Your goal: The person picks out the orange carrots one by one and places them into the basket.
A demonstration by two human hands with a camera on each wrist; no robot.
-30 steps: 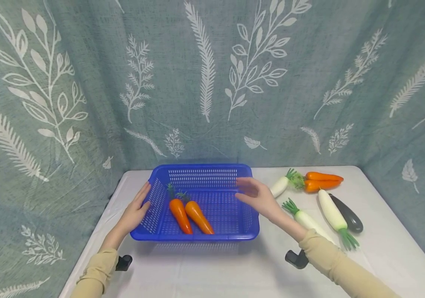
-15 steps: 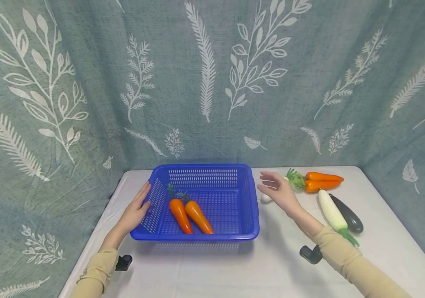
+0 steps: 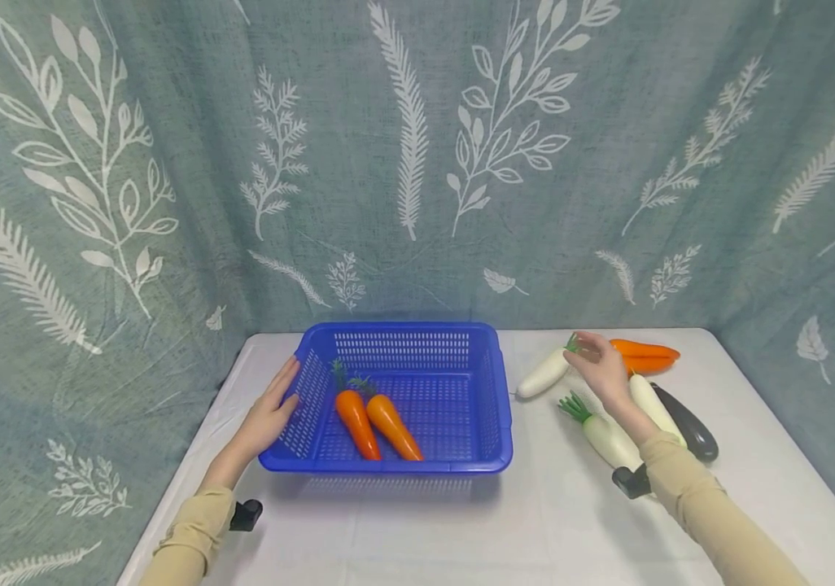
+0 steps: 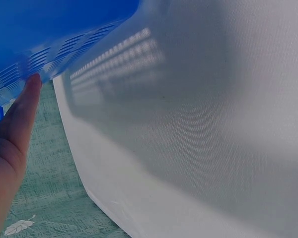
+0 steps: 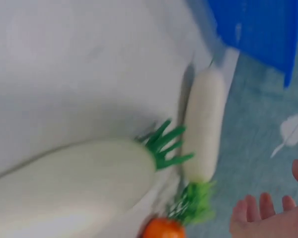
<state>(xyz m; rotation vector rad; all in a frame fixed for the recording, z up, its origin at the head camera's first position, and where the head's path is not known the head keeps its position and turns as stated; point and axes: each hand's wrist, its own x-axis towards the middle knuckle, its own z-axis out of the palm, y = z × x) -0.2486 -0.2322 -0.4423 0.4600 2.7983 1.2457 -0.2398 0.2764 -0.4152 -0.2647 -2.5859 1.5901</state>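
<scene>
– How many of each on the white table (image 3: pixel 425 541)?

– One blue plastic basket (image 3: pixel 388 466), near the far edge, left of the middle. Four carrots (image 3: pixel 356 425): two inside the basket, two near the far right corner. Three daikon radishes (image 3: pixel 544 374): one just right of the basket, toward the far edge; one nearer the front edge, partly hidden behind the right arm; one toward the right edge, just beside a single eggplant (image 3: pixel 687 423).

– And the look of the basket?

– Rectangular and deep blue, with slotted walls, a gridded floor and a smooth rim. Inside, toward the left wall, two glossy orange carrots side by side, leaves toward the far wall, tips toward the near one.

– Daikons?

– White and smooth, with green leaves on two; leaf end of the third out of sight behind the arm.

– Left hand (image 3: pixel 265 415)?

– Rests against the left end of the basket with fingers nearly straight; grips nothing.

– Right hand (image 3: pixel 602 370)?

– Hangs near the far right corner, over the carrot leaves, with fingers slightly bent and thumb apart; holds nothing.

– Touching those leaves?

– Cannot tell.
</scene>
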